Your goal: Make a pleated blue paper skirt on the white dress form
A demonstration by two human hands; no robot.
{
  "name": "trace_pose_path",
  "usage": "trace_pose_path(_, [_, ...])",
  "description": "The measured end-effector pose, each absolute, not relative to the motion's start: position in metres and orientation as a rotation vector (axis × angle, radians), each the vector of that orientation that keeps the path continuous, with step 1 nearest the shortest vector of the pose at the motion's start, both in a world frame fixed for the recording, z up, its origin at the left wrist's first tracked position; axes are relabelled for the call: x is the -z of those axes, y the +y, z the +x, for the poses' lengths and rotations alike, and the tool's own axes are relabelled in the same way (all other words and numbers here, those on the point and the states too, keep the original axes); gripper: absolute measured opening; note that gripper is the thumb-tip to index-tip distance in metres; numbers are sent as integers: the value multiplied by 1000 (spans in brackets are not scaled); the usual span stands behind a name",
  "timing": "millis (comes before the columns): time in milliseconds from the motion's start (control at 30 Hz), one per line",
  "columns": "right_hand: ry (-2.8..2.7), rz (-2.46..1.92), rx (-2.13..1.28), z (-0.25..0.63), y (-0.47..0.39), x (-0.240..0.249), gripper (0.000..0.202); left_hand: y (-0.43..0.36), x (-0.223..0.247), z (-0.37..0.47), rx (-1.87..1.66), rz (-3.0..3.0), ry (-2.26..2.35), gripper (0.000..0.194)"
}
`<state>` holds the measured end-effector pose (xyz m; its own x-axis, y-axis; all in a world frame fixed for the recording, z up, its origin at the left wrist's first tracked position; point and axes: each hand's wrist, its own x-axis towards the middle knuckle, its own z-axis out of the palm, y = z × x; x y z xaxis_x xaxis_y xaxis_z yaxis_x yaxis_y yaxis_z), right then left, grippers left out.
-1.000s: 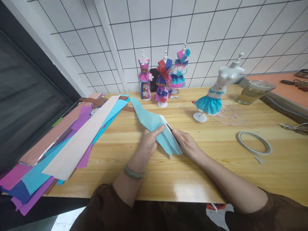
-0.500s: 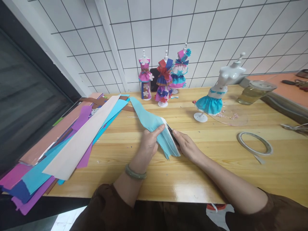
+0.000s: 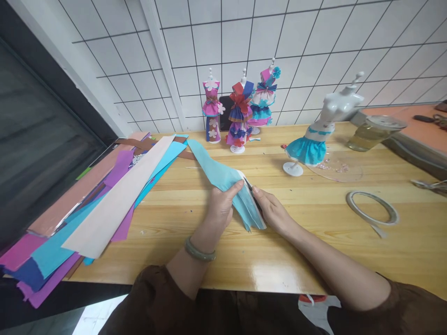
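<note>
Pinched in my left hand (image 3: 222, 202) is a light blue strip of crepe paper (image 3: 223, 173), its thumb lying on top. The strip's far end trails back to the stack on the left, and its near end hangs folded over the table with a pale edge. My right hand (image 3: 270, 207) is closed on dark scissors (image 3: 247, 182) along that pale edge; their handles are mostly hidden by the fingers. To the right, a white mannequin (image 3: 340, 107) wears a turquoise ruffled skirt (image 3: 307, 150).
Coloured paper sheets (image 3: 118, 200) are stacked on the left. Several dressed mannequins (image 3: 240, 111) stand by the tiled wall. On the right are a roll of tape (image 3: 372, 208), a clear disc with small beads (image 3: 337, 167) and a cup of yellowish liquid (image 3: 373, 132).
Both hands, the strip and the scissors sit slightly further right in view, as the view itself has shifted a little. The hold of each hand looks the same.
</note>
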<state>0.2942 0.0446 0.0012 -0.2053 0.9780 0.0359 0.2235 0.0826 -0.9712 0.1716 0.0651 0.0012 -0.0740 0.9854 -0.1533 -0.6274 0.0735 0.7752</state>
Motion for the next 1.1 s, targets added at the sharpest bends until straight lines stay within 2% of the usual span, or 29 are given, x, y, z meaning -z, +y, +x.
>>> trace_pose_path(1100, [-1555, -1254, -1157, 296, 47, 1, 48, 61, -2, 177, -1401, 524, 877, 31])
